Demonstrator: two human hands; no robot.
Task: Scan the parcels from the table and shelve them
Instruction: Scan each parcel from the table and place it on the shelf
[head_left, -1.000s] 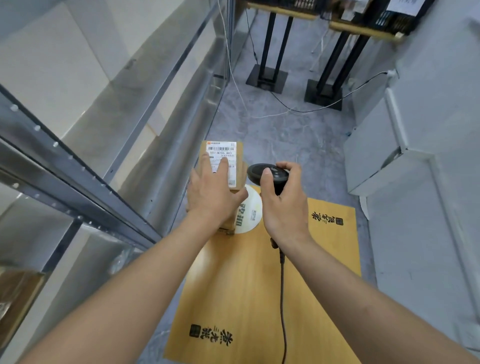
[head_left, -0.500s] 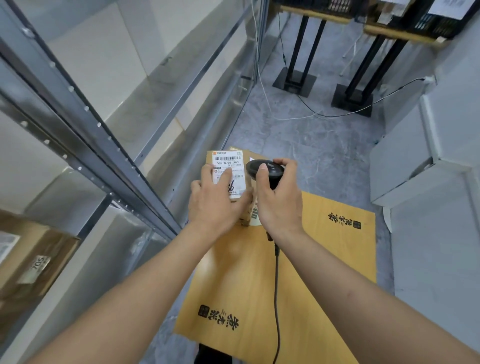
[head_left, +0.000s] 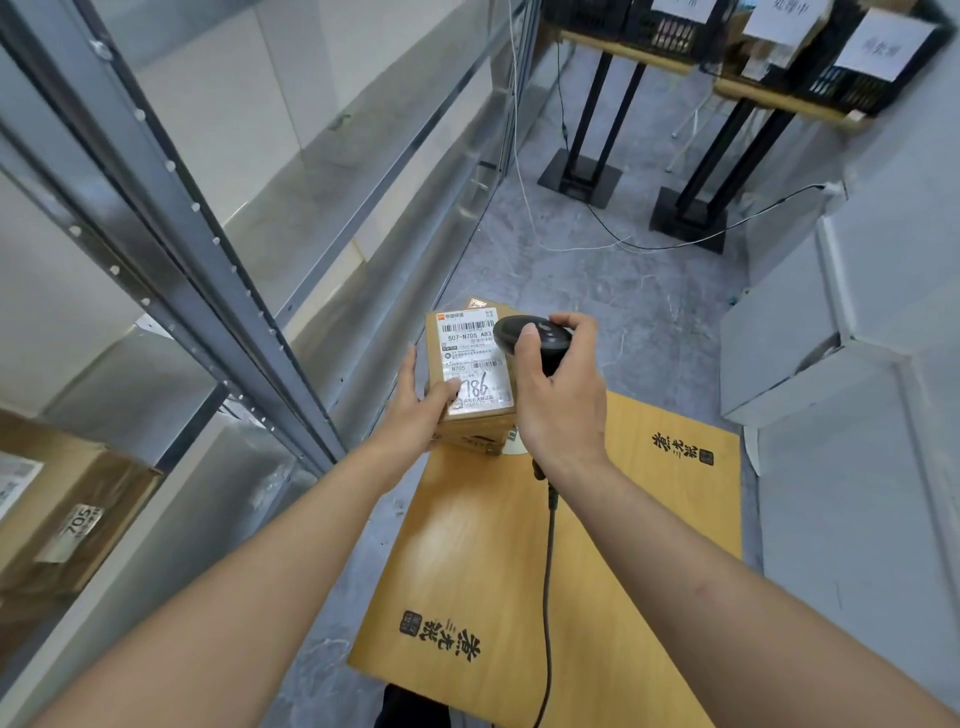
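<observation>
Cardboard parcel (head_left: 470, 374) runs 6-to-12 in the gripping left hand (head_left: 415, 410) — at its 3 o'clock, touching, the right hand (head_left: 558, 395) clasps the scanner (head_left: 530, 338).

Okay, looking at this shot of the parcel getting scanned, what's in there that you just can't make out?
All in the head view:
- Scanner: its window faces away; grip wrapped by the right hand.
- Parcel: fine label print too small; underside hidden, left hand covers a corner.
- Object under the parcel: hidden by it and the right wrist.
- Shelf box: cut off by the left edge.
- Crate signs: blurred.
</observation>
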